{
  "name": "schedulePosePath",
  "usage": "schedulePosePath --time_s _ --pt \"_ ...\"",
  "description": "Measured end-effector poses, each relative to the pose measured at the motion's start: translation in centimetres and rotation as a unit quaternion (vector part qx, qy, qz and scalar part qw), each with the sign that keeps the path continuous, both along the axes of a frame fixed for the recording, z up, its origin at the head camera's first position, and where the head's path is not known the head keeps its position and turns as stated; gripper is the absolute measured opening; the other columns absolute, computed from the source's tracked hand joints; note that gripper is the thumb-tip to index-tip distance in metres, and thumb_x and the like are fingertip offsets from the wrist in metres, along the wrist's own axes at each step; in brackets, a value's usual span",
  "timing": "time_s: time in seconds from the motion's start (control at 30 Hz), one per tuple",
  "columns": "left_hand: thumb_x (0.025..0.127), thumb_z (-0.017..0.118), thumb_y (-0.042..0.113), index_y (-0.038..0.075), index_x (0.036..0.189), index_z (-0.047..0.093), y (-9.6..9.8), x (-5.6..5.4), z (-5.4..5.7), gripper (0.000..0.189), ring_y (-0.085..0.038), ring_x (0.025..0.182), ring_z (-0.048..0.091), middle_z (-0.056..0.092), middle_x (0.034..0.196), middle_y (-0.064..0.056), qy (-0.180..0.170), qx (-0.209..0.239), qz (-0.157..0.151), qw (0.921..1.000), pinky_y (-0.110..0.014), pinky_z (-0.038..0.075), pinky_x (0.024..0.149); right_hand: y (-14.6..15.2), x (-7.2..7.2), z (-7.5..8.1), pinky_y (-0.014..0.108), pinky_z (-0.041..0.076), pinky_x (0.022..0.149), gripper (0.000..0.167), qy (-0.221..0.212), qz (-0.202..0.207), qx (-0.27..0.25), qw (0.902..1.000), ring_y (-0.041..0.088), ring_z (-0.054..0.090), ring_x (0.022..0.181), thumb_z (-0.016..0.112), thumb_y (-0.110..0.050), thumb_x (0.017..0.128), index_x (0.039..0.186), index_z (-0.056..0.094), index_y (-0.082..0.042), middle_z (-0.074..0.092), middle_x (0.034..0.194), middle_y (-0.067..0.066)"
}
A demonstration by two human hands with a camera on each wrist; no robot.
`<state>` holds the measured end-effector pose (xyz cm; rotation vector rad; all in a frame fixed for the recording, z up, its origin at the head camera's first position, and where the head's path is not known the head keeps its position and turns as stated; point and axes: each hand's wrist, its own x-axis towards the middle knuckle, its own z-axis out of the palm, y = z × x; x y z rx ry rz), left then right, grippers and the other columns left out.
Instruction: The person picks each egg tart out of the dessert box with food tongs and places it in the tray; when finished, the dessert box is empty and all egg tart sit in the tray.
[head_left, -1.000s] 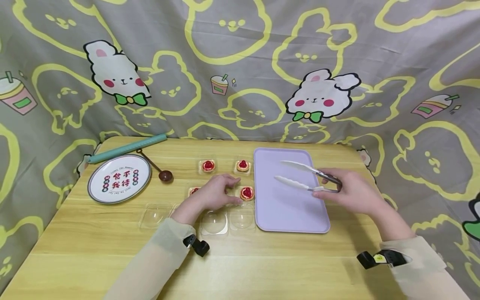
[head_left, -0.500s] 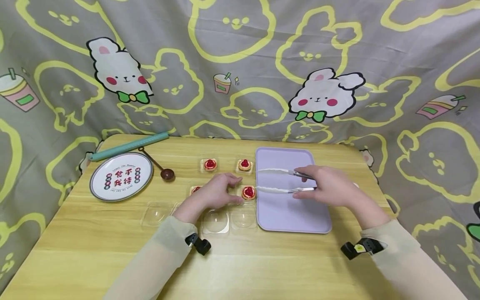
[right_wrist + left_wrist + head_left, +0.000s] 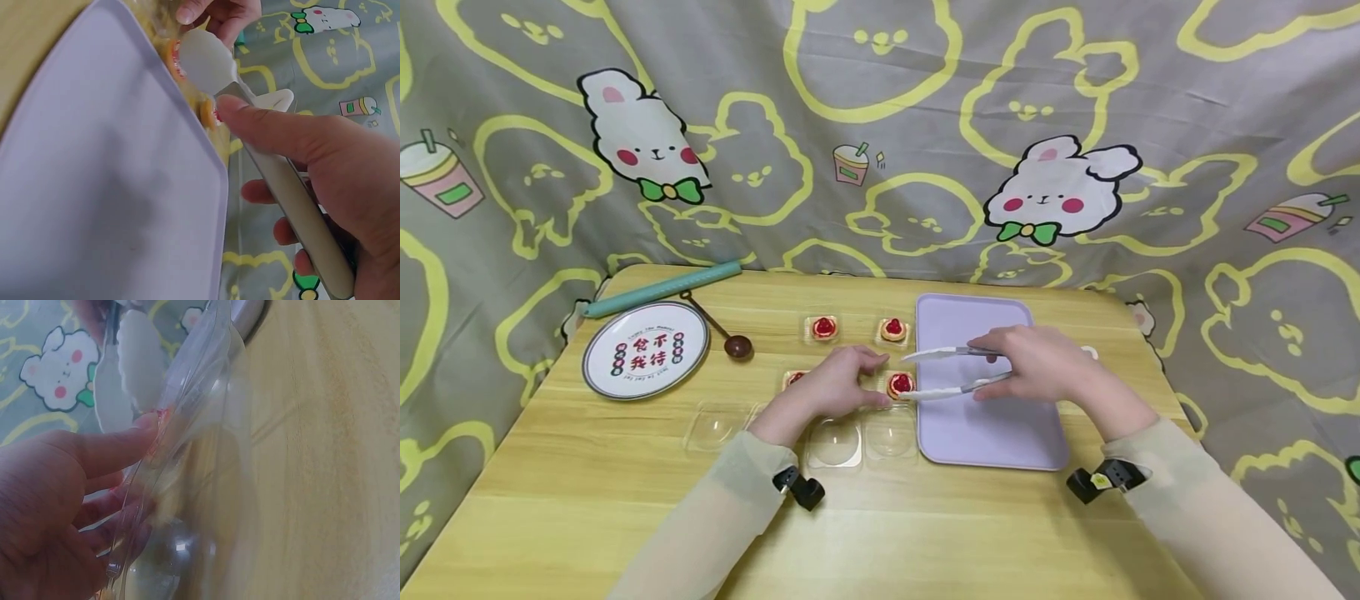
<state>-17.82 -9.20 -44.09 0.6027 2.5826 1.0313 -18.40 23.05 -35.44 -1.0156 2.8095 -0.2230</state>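
My right hand [image 3: 1037,362] grips silver tongs with pale scalloped ends [image 3: 942,353], also plain in the right wrist view, where thumb and fingers wrap the handle [image 3: 297,209]. The tong ends stand apart, one overlapping the red-topped tart [image 3: 900,382] at front right of the group. That tart sits in a clear plastic box. With thumb and fingers, my left hand [image 3: 838,382] holds the left side of this box; the left wrist view shows the thumb at the clear plastic [image 3: 219,456]. Another tart [image 3: 793,379] is partly hidden behind the left hand.
A lilac tray [image 3: 992,442] lies under the right hand. Two boxed tarts [image 3: 824,327] stand farther back. Open clear lids [image 3: 835,442] lie toward me. At left are a printed plate [image 3: 646,350], a brown ladle [image 3: 738,347] and a teal rod [image 3: 662,288]. Patterned cloth rises behind.
My right hand has carried the tongs leftward across the tray, bringing their ends to the front right tart. The left hand has stayed at the box.
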Motion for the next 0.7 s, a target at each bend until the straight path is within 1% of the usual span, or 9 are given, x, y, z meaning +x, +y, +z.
schedulePosePath --time_s 0.07,0.2,0.3,0.4,0.47,0.6,0.7 --pt "0.083 0.093 0.030 0.004 0.149 0.058 0.0 0.0 0.0 0.078 -0.029 0.137 0.054 0.062 0.147 -0.011 0.001 0.001 0.000 1.0000 -0.042 0.038 0.119 -0.3 -0.2 0.3 0.049 0.059 0.074 0.071 0.000 0.008 0.011 0.9999 0.025 0.072 0.094 0.092 -0.052 0.079 0.134 0.073 -0.010 0.075 0.103 0.001" --pt "0.083 0.093 0.029 0.005 0.149 0.059 0.0 0.0 -0.1 0.078 -0.030 0.136 0.054 0.062 0.146 -0.011 -0.003 0.002 0.003 1.0000 -0.043 0.039 0.119 -1.0 -0.6 0.9 0.046 0.058 0.072 0.068 -0.001 0.015 0.028 0.9995 0.021 0.070 0.089 0.092 -0.051 0.079 0.132 0.074 -0.012 0.073 0.099 -0.001" --pt "0.083 0.093 0.029 0.005 0.149 0.059 0.0 0.0 -0.1 0.078 -0.029 0.136 0.055 0.062 0.146 -0.010 -0.005 0.001 0.004 1.0000 -0.043 0.039 0.119 -1.4 -0.7 1.2 0.044 0.057 0.071 0.067 -0.003 0.015 0.041 0.9991 0.018 0.067 0.086 0.092 -0.050 0.079 0.132 0.075 -0.013 0.073 0.098 -0.001" --pt "0.083 0.093 0.028 0.005 0.149 0.059 0.0 0.0 -0.1 0.078 -0.028 0.134 0.056 0.063 0.145 -0.010 -0.004 0.000 0.005 1.0000 -0.042 0.041 0.117 -2.1 -0.8 1.6 0.044 0.057 0.072 0.067 -0.006 0.013 0.056 0.9983 0.018 0.067 0.086 0.092 -0.051 0.079 0.132 0.075 -0.013 0.074 0.099 0.000" --pt "0.083 0.093 0.028 0.005 0.149 0.059 0.0 0.0 0.0 0.078 -0.028 0.133 0.057 0.063 0.145 -0.009 -0.004 0.000 0.005 1.0000 -0.042 0.042 0.116 -2.6 -0.9 1.7 0.045 0.057 0.072 0.065 -0.007 0.014 0.068 0.9976 0.019 0.067 0.085 0.092 -0.051 0.079 0.130 0.076 -0.014 0.073 0.097 -0.001" --pt "0.083 0.093 0.028 0.005 0.149 0.059 0.0 0.0 0.0 0.078 -0.027 0.132 0.058 0.064 0.144 -0.009 -0.003 0.002 0.003 1.0000 -0.043 0.043 0.115 -3.4 -1.0 1.8 0.044 0.055 0.068 0.058 -0.006 0.016 0.094 0.9954 0.016 0.063 0.078 0.090 -0.053 0.081 0.124 0.078 -0.017 0.068 0.088 -0.006" --pt "0.083 0.093 0.028 0.005 0.149 0.059 0.0 0.1 0.0 0.078 -0.027 0.132 0.058 0.064 0.144 -0.010 -0.002 0.004 0.003 1.0000 -0.043 0.043 0.116 -3.9 -0.9 1.8 0.045 0.054 0.067 0.056 -0.002 0.017 0.109 0.9938 0.016 0.060 0.074 0.089 -0.053 0.082 0.123 0.078 -0.016 0.067 0.086 -0.007"
